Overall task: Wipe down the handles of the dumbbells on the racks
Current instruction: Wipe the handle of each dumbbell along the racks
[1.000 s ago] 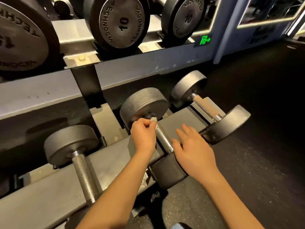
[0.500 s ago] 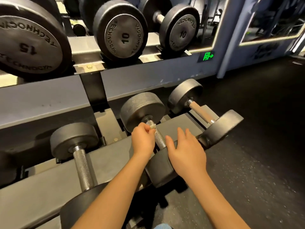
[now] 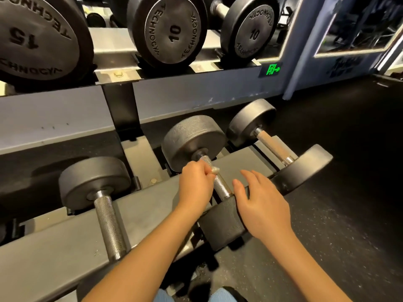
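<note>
Three small dumbbells lie across the lower rack rail (image 3: 54, 253). On the knurled handle of the middle dumbbell (image 3: 221, 185), my left hand (image 3: 195, 186) is closed around a small whitish wipe (image 3: 214, 170) and presses it against the metal. My right hand (image 3: 259, 203) rests with spread fingers on the near head of that dumbbell (image 3: 220, 227). The left dumbbell's handle (image 3: 109, 225) and the right dumbbell's handle (image 3: 273, 147) are uncovered.
An upper shelf (image 3: 174, 92) carries large dumbbells marked 15 (image 3: 32, 40) and 10 (image 3: 172, 31). A black upright post (image 3: 121, 110) stands behind the lower rack. Dark rubber floor (image 3: 338, 214) spreads to the right, and a blue wall with a mirror (image 3: 359, 25) is at the far right.
My left hand with the wipe has slid a short way along the middle handle, from its far end toward the near head. My right hand stays on the near head. The camera has shifted slightly.
</note>
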### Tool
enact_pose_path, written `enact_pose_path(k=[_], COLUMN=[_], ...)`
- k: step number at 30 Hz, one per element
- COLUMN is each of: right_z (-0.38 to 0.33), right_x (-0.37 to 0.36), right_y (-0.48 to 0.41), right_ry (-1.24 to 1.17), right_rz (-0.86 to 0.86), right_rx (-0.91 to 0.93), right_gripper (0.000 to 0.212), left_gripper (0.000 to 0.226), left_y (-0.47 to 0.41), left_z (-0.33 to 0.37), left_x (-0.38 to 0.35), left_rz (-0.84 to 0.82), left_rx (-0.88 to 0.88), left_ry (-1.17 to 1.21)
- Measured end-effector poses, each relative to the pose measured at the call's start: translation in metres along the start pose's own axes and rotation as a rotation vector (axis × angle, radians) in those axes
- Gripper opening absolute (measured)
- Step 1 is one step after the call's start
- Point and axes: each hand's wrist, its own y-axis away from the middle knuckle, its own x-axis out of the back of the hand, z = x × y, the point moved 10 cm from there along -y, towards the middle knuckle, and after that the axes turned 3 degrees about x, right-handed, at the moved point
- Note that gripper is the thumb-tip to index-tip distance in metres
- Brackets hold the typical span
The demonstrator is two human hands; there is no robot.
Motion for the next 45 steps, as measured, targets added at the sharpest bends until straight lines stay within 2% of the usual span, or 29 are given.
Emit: enact_pose_path(k=[5,7,11,15,17,19,22,24,27,29,31,33,35,37,39,42,45], right_z=[-0.002,-0.002,-0.001,-0.002,-0.005,-0.007,-0.01,-0.019,-0.031,-0.032,-0.026,-0.018,-0.015,-0.018,-0.022,-0.022,-0.021], right_x=[0.003,0.003,0.002,0.002,0.003,0.001,-0.002,-0.002,-0.003,-0.002,0.002,0.006,0.0,-0.018,-0.033,-0.033,-0.035], right_y=[0.0,-0.001,-0.002,-0.002,-0.002,-0.007,-0.029,-0.048,-0.066,-0.071,-0.076,-0.083,-0.089,-0.093,-0.092,-0.093,-0.088], right_ry=[-0.012,-0.009,-0.008,-0.012,-0.023,-0.053,-0.236,-0.409,-0.608,-0.657,-0.623,-0.448,-0.253,-0.115,-0.078,-0.144,-0.185], right_rz=[-0.009,-0.008,0.002,0.009,0.005,-0.035,-0.101,-0.132,-0.156,-0.129,-0.066,-0.021,-0.076,-0.226,-0.334,-0.351,-0.404], right_rx=[0.004,0.01,0.012,0.019,0.042,0.066,0.074,0.09,0.086,0.075,0.041,0.011,-0.003,0.021,0.045,0.04,0.015], right_gripper=[0.05,0.049,0.049,0.048,0.046,0.041,0.036,0.028,0.013,0.012,0.015,0.017,0.018,0.021,0.022,0.023,0.037], left_gripper=[0.014,0.016,0.02,0.014,0.009,0.004,0.005,0.002,0.006,0.005,0.01,0.019,0.029,0.035,0.037,0.035,0.036], left_y=[0.011,0.01,0.008,0.014,0.013,0.01,0.002,-0.002,-0.005,-0.007,-0.01,-0.013,-0.017,-0.02,-0.02,-0.021,-0.021], left_z=[0.016,0.015,0.012,0.017,0.011,0.004,0.005,0.014,0.025,0.032,0.038,0.039,0.032,0.023,0.019,0.016,0.014], left_x=[-0.015,-0.012,0.005,-0.005,-0.005,0.003,0.016,0.023,0.029,0.034,0.045,0.06,0.069,0.067,0.065,0.064,0.062], left_rz=[-0.183,-0.181,-0.042,-0.15,-0.189,-0.175,-0.149,-0.143,-0.16,-0.125,-0.013,0.144,0.223,0.205,0.189,0.18,0.184], left_rx=[-0.146,-0.152,-0.138,-0.153,-0.113,-0.054,-0.009,-0.034,-0.092,-0.169,-0.28,-0.371,-0.418,-0.428,-0.444,-0.435,-0.437], left_ry=[-0.097,-0.069,0.035,-0.089,-0.034,0.145,0.407,0.479,0.494,0.403,0.233,0.081,0.007,-0.007,-0.005,0.029,0.048])
